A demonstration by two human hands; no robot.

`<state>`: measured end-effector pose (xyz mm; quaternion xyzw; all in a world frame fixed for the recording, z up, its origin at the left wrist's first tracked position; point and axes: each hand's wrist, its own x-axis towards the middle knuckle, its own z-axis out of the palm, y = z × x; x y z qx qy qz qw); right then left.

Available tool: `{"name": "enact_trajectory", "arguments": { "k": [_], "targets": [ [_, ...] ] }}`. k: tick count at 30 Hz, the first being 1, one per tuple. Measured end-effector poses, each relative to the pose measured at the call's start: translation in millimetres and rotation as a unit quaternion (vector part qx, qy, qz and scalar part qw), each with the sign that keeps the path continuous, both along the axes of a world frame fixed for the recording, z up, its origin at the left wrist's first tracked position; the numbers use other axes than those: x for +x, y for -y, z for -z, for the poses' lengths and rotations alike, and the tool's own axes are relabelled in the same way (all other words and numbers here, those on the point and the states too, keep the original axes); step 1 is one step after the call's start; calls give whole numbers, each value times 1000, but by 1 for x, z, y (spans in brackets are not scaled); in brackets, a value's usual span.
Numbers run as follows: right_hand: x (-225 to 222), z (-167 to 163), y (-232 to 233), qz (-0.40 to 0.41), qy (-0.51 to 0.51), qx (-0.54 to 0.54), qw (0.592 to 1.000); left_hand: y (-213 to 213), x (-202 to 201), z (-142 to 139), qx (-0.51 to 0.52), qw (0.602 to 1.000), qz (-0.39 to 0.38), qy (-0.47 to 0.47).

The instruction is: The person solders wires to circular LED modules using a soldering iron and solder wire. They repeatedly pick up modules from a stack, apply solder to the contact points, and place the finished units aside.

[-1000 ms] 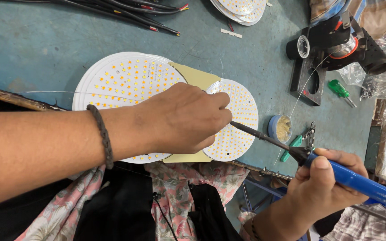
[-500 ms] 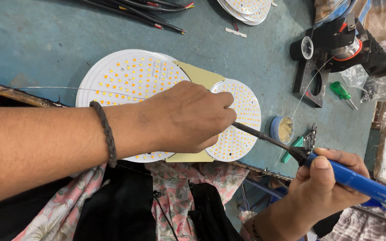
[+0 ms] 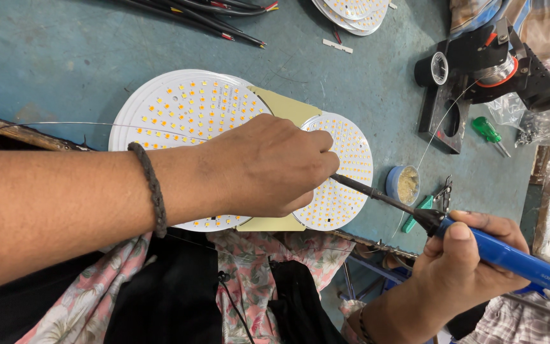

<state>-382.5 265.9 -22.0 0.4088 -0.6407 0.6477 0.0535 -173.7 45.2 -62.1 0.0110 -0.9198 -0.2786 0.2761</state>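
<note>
The right hand (image 3: 463,264) is wrapped tightly around the blue handle of a soldering iron (image 3: 479,245), whose dark tip reaches up and left onto the small round light board (image 3: 345,169). The left hand (image 3: 268,165) lies curled over the same spot, fingers pinched together at the iron's tip; what they pinch is too small to tell. A thin wire (image 3: 65,124) runs along the left forearm, which wears a braided wristband (image 3: 151,188). The small board rests on a yellow pad (image 3: 284,105), just beside a larger round light board (image 3: 186,105) on the blue-green table (image 3: 46,57). To the right sit a small flux tin (image 3: 403,185), a green screwdriver (image 3: 488,132) and a black stand (image 3: 472,70).
</note>
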Motion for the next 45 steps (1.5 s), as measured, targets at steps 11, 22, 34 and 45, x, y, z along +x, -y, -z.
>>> {"name": "enact_trajectory", "arguments": {
  "k": [11, 22, 34, 45],
  "targets": [
    [13, -7, 8, 27, 6, -29, 999, -1, 0, 1, 4, 1000, -11, -1],
    [8, -4, 3, 24, -3, -10, 1000, -5, -3, 3, -17, 1000, -11, -15],
    [2, 1, -5, 21, -4, 4, 1000, -7, -5, 2, -25, 1000, -9, -5],
    [5, -5, -3, 24, 0, 16, 1000, -10, -10, 3, -31, 999, -24, 19]
  ]
}}
